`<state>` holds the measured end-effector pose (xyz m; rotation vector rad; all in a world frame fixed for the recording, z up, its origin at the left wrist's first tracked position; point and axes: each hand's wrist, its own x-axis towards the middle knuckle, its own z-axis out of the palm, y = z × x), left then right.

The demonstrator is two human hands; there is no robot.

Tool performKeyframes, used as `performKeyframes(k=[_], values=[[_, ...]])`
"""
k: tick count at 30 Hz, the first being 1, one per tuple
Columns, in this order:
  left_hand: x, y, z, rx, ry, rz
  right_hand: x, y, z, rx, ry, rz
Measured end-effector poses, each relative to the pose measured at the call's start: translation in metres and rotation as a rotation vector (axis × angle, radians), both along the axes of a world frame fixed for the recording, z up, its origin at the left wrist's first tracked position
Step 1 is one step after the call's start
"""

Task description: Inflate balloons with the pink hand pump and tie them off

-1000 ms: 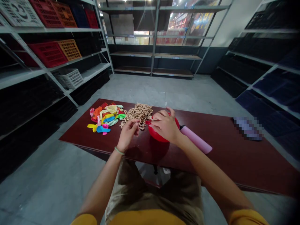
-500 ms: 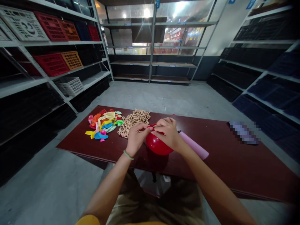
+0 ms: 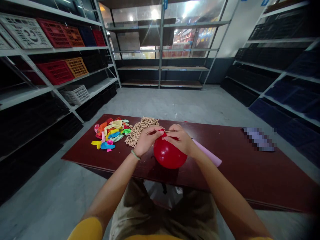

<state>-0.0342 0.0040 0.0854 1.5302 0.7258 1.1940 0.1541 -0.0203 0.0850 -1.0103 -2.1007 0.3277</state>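
A red inflated balloon (image 3: pixel 170 155) hangs neck-up between my hands, over the near edge of the dark red table. My left hand (image 3: pixel 149 139) pinches its neck from the left. From the other side my right hand (image 3: pixel 181 140) grips the neck too, with a thin tan piece, perhaps a rubber band, showing at its fingers. Just left of my hands lies a heap of tan curled pieces (image 3: pixel 140 128). Farther left is a pile of flat, uninflated balloons (image 3: pixel 112 130) in many colours. Behind my right wrist rests a pink cylinder (image 3: pixel 208 153), partly hidden.
The table (image 3: pixel 240 170) stretches wide before me, with a blurred-out flat object (image 3: pixel 258 139) on its right end. Shelves with plastic crates (image 3: pixel 56 71) stand at left. Dark crates fill the right shelves (image 3: pixel 272 63). A metal rack (image 3: pixel 160 50) stands against the far wall.
The balloon shows more of its round body below my hands and sits slightly lower. Both hands keep hold of its neck, fingers shifted a little. The view has tilted slightly.
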Motion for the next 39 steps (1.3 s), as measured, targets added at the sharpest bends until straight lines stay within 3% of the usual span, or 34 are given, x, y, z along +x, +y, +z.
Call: performKeyframes(k=[11,21,32,39], values=[[0.009,-0.012,0.003,-0.220,-0.141,-0.074,0.005,0.003,-0.006,-0.114,0.051,0.082],[0.000,-0.004,-0.004,-0.188,-0.005,-0.026,0.008,-0.001,-0.001,-0.146,0.043,0.091],[0.001,-0.003,0.002,-0.074,0.132,0.037,0.007,-0.001,0.002,-0.103,-0.015,0.063],[-0.005,0.003,0.012,0.099,0.468,0.018,0.007,0.001,0.004,-0.055,-0.055,0.048]])
